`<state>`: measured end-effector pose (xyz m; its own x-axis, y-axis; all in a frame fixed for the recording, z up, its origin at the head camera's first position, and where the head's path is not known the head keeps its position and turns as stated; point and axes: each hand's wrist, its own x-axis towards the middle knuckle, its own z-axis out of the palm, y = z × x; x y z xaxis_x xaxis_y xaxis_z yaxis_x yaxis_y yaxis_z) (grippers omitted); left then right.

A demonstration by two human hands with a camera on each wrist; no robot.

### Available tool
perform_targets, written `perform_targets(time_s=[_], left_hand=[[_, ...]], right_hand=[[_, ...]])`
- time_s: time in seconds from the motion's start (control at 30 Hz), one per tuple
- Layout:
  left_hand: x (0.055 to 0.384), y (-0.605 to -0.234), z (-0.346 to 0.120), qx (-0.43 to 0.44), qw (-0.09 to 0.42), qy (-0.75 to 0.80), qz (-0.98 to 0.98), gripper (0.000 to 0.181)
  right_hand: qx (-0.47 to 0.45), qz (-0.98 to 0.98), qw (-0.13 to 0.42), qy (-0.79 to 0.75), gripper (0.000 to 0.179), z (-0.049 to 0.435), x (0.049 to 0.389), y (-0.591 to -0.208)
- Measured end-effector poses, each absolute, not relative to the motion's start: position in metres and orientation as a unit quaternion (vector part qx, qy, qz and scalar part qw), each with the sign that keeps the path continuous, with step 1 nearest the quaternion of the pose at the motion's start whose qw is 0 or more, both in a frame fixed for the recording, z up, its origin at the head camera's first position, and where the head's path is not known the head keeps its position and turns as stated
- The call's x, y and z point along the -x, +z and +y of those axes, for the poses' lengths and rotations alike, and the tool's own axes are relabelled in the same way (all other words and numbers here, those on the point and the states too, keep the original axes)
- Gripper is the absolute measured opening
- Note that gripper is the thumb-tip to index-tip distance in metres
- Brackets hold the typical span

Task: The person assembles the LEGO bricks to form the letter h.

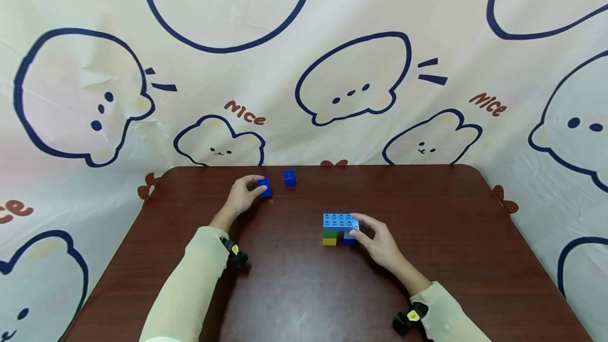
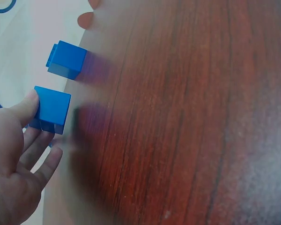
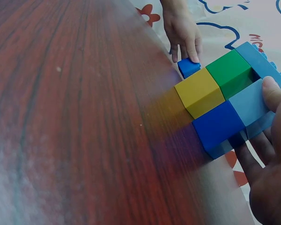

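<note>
Near the back edge of the table, my left hand (image 1: pixel 243 194) pinches a dark blue toy brick (image 1: pixel 265 188) between thumb and fingers. In the left wrist view that brick (image 2: pixel 53 107) sits between the thumb and the fingers below it. A second dark blue brick (image 1: pixel 290 178) stands just to its right. My right hand (image 1: pixel 379 241) holds the right end of a small brick structure (image 1: pixel 337 221). A long light blue brick lies across its top; under it are a green brick (image 3: pixel 229 74) on a yellow brick (image 3: pixel 200 93), and a light blue brick (image 3: pixel 251 104) on a dark blue one (image 3: pixel 218 125).
All the bricks are on a dark brown wooden table (image 1: pixel 285 289). Behind it hangs a pale cloth (image 1: pixel 351 9) printed with cartoon outlines, meeting the table's back edge. Each wrist wears a small black camera mount (image 1: pixel 236 255).
</note>
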<state>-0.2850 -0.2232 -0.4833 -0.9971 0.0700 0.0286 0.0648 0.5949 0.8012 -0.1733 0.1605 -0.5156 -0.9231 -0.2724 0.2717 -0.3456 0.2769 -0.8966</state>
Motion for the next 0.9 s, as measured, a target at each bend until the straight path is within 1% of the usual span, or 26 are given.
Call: perform_targets(time_s=[0.4, 0.57, 0.9], left_hand=[[0.272, -0.478, -0.223, -0.059, -0.017, 0.454, 0.889, 0.039], [0.265, -0.472, -0.221, -0.064, -0.017, 0.461, 0.885, 0.038], [0.251, -0.456, -0.206, -0.101, -0.037, 0.472, 0.875, 0.038]], right_hand=[[-0.194, -0.791, 0.032, 0.579, 0.039, 0.16, 0.172, -0.515], [-0.189, -0.794, 0.027, 0.577, 0.039, 0.16, 0.173, -0.515], [-0.187, -0.792, 0.023, 0.581, 0.04, 0.159, 0.173, -0.515]])
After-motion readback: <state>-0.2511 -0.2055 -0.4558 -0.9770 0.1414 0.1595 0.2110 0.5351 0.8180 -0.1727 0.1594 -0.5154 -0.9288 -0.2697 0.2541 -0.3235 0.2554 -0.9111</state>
